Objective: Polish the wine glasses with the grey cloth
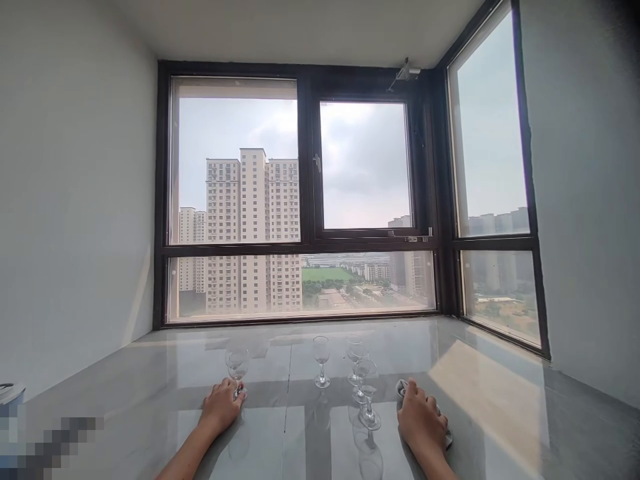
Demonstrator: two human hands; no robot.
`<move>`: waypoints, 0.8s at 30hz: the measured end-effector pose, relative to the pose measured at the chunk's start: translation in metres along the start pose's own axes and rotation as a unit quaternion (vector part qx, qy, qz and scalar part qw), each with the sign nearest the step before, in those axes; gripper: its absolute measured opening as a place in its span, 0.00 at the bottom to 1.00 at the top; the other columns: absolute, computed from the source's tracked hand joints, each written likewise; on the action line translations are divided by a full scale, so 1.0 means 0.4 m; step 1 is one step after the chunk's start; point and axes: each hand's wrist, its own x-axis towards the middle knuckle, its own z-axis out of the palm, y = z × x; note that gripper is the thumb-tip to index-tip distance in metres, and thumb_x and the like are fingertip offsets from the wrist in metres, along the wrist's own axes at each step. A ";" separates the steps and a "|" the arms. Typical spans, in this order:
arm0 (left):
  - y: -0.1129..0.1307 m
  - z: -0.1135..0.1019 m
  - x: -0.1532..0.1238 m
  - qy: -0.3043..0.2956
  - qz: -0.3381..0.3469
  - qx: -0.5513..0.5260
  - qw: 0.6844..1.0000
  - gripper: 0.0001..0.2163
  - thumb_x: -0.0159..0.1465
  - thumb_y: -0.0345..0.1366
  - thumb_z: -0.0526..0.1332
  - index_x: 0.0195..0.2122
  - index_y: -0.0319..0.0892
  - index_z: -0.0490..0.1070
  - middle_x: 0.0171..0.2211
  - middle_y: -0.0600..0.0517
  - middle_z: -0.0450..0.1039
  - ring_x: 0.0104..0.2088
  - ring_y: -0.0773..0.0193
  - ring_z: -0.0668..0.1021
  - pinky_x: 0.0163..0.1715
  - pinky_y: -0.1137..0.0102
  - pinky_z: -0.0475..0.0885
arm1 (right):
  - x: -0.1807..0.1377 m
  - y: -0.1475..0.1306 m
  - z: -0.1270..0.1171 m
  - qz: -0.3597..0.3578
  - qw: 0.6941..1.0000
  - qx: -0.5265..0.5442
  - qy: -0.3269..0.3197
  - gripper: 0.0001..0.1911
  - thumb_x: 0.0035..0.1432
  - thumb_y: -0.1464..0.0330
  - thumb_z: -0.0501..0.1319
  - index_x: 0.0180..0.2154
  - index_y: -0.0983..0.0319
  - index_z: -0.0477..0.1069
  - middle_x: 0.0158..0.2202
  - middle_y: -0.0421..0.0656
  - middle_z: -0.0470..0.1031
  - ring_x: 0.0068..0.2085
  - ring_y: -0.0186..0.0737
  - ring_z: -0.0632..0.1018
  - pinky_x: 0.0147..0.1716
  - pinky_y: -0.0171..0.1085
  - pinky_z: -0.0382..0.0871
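Observation:
My left hand (223, 405) is closed around the lower stem and foot of a clear stemmed glass (237, 362), which stands upright on the sill. Under my right hand (423, 417) is a crumpled grey cloth (401, 390), gripped by curled fingers and showing at both sides of the hand. Between the hands, a single stemmed glass (321, 352) stands upright. To its right, more glasses overlap in a line running toward me; the nearest glass (369, 383) is closest to my right hand, but apart from it.
A glossy grey tiled sill (265, 440) reflects the glasses and has a dark seam down its middle. Behind it are dark-framed windows (300, 250), with a wall at each side. Part of a white and blue container (13, 393) shows at the far left edge.

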 end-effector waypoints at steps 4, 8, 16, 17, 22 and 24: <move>-0.004 0.010 0.004 0.037 -0.029 0.000 0.999 0.19 0.71 0.36 0.51 0.61 0.42 0.69 0.58 0.44 0.75 0.60 0.53 0.74 0.58 0.62 0.66 | 0.003 0.004 0.010 -0.001 1.000 0.013 -0.002 0.27 0.65 0.74 0.47 0.64 0.61 0.66 0.59 0.58 0.74 0.58 0.58 0.74 0.50 0.55 0.68; 0.011 0.006 -0.016 0.052 -0.023 -0.011 0.998 0.20 0.71 0.36 0.50 0.62 0.38 0.68 0.54 0.42 0.77 0.57 0.53 0.76 0.57 0.63 0.66 | 0.003 0.002 0.010 -0.002 1.000 -0.001 -0.008 0.26 0.66 0.74 0.47 0.63 0.63 0.65 0.60 0.59 0.73 0.59 0.59 0.73 0.50 0.55 0.68; 0.013 -0.005 -0.015 0.046 -0.038 -0.028 0.998 0.14 0.69 0.38 0.54 0.50 0.41 0.74 0.52 0.41 0.78 0.56 0.51 0.76 0.55 0.62 0.68 | -0.002 -0.002 -0.004 -0.003 1.000 -0.019 -0.017 0.25 0.68 0.74 0.46 0.63 0.64 0.66 0.59 0.59 0.73 0.59 0.58 0.74 0.48 0.51 0.68; 0.014 -0.006 -0.015 0.046 -0.038 -0.027 0.998 0.14 0.69 0.38 0.54 0.50 0.41 0.74 0.51 0.42 0.78 0.56 0.50 0.76 0.55 0.61 0.68 | -0.002 -0.002 -0.004 -0.002 1.000 -0.019 -0.016 0.25 0.68 0.74 0.46 0.62 0.63 0.66 0.59 0.59 0.73 0.59 0.57 0.74 0.48 0.51 0.68; 0.016 -0.009 -0.020 0.065 -0.060 -0.008 0.996 0.15 0.70 0.40 0.53 0.50 0.41 0.75 0.53 0.41 0.77 0.57 0.49 0.75 0.56 0.59 0.68 | -0.003 0.000 0.000 -0.006 1.000 -0.019 -0.013 0.25 0.68 0.75 0.46 0.63 0.66 0.64 0.59 0.60 0.73 0.58 0.58 0.74 0.48 0.52 0.68; 0.014 -0.011 -0.023 0.074 -0.087 0.006 0.993 0.16 0.70 0.42 0.54 0.50 0.42 0.75 0.55 0.41 0.75 0.57 0.48 0.74 0.55 0.59 0.68 | -0.002 0.001 0.005 -0.007 1.000 -0.018 -0.011 0.25 0.68 0.74 0.46 0.63 0.67 0.64 0.59 0.60 0.73 0.58 0.58 0.74 0.49 0.52 0.69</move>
